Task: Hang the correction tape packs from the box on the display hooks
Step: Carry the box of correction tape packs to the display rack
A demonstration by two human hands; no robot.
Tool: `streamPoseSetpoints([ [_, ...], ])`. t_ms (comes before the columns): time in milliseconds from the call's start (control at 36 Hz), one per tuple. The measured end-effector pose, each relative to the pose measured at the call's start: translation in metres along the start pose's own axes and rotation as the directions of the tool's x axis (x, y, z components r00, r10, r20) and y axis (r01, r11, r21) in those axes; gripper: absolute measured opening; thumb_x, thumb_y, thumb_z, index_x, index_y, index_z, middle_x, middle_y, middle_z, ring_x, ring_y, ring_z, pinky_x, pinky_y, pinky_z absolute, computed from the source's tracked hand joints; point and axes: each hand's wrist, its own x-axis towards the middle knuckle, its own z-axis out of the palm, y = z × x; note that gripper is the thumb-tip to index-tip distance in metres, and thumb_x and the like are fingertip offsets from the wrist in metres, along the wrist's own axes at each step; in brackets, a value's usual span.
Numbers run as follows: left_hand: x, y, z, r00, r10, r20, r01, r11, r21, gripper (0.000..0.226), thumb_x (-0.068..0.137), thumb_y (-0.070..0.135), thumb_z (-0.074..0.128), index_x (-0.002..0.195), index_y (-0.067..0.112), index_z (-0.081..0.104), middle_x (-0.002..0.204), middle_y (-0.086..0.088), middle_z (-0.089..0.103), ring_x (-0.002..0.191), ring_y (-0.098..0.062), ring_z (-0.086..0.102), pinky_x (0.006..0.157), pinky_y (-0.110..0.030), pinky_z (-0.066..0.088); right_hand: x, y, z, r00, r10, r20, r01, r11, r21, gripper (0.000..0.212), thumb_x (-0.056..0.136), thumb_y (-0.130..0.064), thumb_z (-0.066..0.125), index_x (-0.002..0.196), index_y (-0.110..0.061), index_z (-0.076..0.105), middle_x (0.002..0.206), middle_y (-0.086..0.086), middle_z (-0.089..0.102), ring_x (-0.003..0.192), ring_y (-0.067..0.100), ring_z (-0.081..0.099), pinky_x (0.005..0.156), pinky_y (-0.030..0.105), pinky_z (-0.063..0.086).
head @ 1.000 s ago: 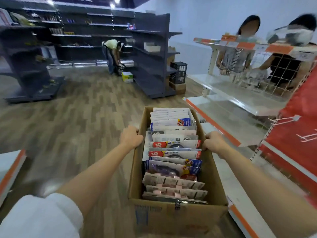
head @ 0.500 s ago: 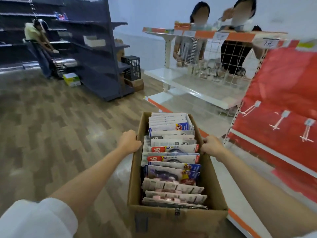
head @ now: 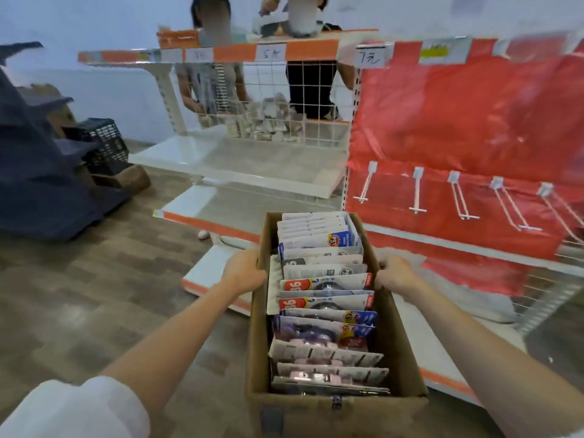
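Two hands, left hand and right hand, grip opposite walls of brown cardboard box; carded correction tape packs filed upright inside; white wire display hooks on red backing beyond.

brown box, red panel, white hooks

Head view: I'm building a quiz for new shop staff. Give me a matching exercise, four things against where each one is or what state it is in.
Things:
1. cardboard box
2. display hooks
3. correction tape packs
4. black crate

States:
A. bare, on the red panel
B. on the floor at far left
C. gripped at both side walls by left hand and right hand
D. standing in a row inside the box

Pairs: 1-C, 2-A, 3-D, 4-B
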Motion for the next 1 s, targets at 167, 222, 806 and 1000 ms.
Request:
streamPoseSetpoints([
  [167, 0.069, 0.037, 0.03, 0.974, 0.164, 0.153, -0.162, 0.986, -0.03, 0.016, 0.086, 0.008, 0.057, 0.092, -0.001, 0.068, 0.093, -0.014, 0.07, 0.089, -0.031, 0.066, 0.079, -0.037, 0.056, 0.016, 0.029, -0.026, 0.974, 0.16, -0.159, -0.156, 0.987, 0.042, 0.029, 0.077, 0.01, 0.056, 0.059, -0.011, 0.047, 0.064, 0.004, 0.051, 0.069, 0.02, 0.049, 0.046, 0.023, 0.031],
  [222, 0.088, 0.053, 0.038, 0.948, 0.248, 0.198, -0.248, 0.968, -0.025, 0.015, 0.086, 0.011, 0.058, 0.093, 0.001, 0.067, 0.098, -0.013, 0.07, 0.092, -0.03, 0.066, 0.079, -0.034, 0.054, 0.018, 0.038, -0.032, 0.949, 0.22, -0.227, -0.206, 0.975, 0.084, 0.03, 0.078, 0.011, 0.054, 0.058, -0.01, 0.048, 0.062, 0.005, 0.051, 0.064, 0.019, 0.05, 0.044, 0.021, 0.033],
  [806, 0.128, 0.273, 0.192, 0.581, 0.624, 0.523, -0.7, 0.71, -0.07, 0.013, 0.085, 0.008, 0.057, 0.075, 0.014, 0.051, 0.07, 0.001, 0.05, 0.07, -0.017, 0.05, 0.047, -0.021, 0.028, -0.059, 0.221, -0.087, 0.527, 0.757, -0.387, -0.61, 0.653, 0.449, 0.014, 0.084, -0.002, 0.059, 0.097, -0.002, 0.064, 0.094, 0.012, 0.064, 0.084, 0.022, 0.061, 0.064, 0.027, 0.05],
  [1000, 0.1, 0.371, 0.278, 0.484, 0.646, 0.59, -0.768, 0.637, -0.067, 0.01, 0.081, 0.007, 0.057, 0.081, 0.016, 0.052, 0.081, -0.008, 0.058, 0.087, -0.031, 0.063, 0.068, -0.032, 0.048, -0.081, 0.315, -0.124, 0.412, 0.833, -0.37, -0.606, 0.553, 0.572, 0.013, 0.083, -0.004, 0.059, 0.094, -0.004, 0.065, 0.089, 0.01, 0.065, 0.083, 0.022, 0.062, 0.066, 0.029, 0.051],
])
